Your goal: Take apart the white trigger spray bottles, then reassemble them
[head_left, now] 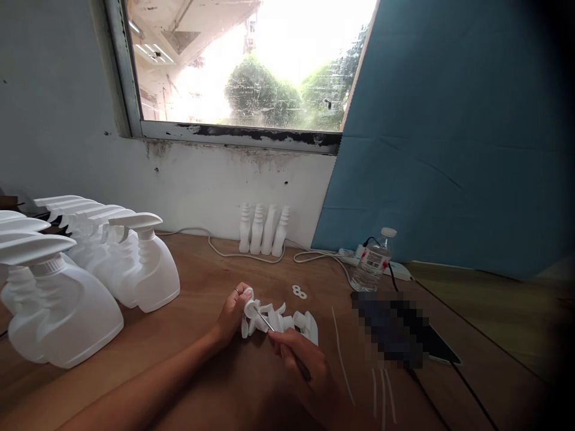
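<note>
My left hand [233, 310] has its fingers closed round a small white plastic part [250, 307] with a round end facing right. My right hand [299, 356] grips a thin metal tool [264, 318], whose tip reaches the round opening of that white part. Just behind and between the hands, several white spray-head pieces [281, 321] lie on the wooden table [197, 263]. A curved white spray head [309, 326] rests to their right, beyond my right hand. Small white rings [299, 292] lie farther back.
White spray bottles [153, 272] stand in rows at the left. Several narrow white bottles [257, 230] stand against the wall. At the right are a clear water bottle [372, 263], a power strip [399, 270], cables, a blurred dark object [389, 326] and thin white tubes [342, 356].
</note>
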`<state>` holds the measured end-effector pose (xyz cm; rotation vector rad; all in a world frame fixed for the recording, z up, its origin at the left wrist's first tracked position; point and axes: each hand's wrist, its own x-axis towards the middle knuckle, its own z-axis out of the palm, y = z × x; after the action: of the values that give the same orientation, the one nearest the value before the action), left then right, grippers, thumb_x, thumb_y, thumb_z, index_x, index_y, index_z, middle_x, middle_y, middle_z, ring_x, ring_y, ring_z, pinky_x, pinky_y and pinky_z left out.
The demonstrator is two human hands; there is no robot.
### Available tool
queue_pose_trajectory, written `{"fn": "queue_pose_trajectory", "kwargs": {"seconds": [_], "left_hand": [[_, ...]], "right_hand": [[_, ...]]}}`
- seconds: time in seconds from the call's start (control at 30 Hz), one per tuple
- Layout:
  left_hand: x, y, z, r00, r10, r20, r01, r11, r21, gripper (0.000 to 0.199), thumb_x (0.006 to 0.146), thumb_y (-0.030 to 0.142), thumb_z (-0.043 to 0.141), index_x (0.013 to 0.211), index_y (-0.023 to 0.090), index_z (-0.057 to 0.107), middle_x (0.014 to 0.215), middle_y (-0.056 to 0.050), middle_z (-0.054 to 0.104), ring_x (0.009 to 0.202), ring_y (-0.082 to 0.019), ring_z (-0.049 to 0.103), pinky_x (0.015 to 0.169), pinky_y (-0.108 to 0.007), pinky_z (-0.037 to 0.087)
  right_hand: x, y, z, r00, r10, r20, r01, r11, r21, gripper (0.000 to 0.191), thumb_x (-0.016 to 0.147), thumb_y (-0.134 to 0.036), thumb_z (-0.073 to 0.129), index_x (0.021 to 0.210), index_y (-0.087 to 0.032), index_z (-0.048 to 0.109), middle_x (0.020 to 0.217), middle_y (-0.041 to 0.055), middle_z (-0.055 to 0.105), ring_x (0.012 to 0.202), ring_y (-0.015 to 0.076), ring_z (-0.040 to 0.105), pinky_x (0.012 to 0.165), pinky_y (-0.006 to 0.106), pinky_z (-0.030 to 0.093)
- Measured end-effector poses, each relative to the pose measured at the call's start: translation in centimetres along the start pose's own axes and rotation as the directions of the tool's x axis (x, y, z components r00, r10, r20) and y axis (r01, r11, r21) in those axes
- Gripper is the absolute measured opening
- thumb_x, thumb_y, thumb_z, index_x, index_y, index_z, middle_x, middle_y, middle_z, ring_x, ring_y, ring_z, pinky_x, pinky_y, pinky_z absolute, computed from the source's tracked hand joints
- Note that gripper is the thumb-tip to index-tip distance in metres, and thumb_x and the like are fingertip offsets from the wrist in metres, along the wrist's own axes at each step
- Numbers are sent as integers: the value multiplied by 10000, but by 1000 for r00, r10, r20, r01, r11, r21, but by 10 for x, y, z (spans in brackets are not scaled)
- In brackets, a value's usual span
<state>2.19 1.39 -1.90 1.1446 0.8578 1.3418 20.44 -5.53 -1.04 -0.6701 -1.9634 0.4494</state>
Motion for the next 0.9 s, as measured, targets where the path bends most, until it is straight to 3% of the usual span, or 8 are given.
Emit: {"fn": "queue_pose_trajectory", "kwargs": {"seconds": [0.2,0.43,0.67,0.9], "left_hand": [[-4,1,2,996,79,-48,-73,991,115,346,812,532,540,805,207,418,545,89,390,434,-68,318,431,-172,285],[-3,2,0,991,101,-87,-89,987,133,339,833,526,508,787,210,395,550,86,364,456,-78,321,438,-181,289],[-3,0,1,977,149,-154,-126,980,154,317,851,515,504,824,212,416,594,70,436,501,-92,386,500,-194,349],[0,0,-1,997,39,-67,-36,998,46,352,809,533,523,762,218,371,504,94,377,405,-74,317,389,-176,267]], "right_hand": [[2,-6,1,996,-93,4,92,976,-199,309,892,-58,433,1136,-185,573,754,30,570,698,146,556,644,261,479],[3,-6,4,992,-80,102,102,968,-230,398,906,-42,410,1252,-209,515,949,70,623,881,172,596,784,295,518],[1,-1,18,987,-127,103,159,888,-431,427,895,-51,408,1269,-201,545,875,72,624,829,199,605,753,334,527],[3,-7,3,990,30,141,-18,996,-88,293,931,-92,386,1115,-223,573,952,48,591,880,141,602,789,239,502]]}}
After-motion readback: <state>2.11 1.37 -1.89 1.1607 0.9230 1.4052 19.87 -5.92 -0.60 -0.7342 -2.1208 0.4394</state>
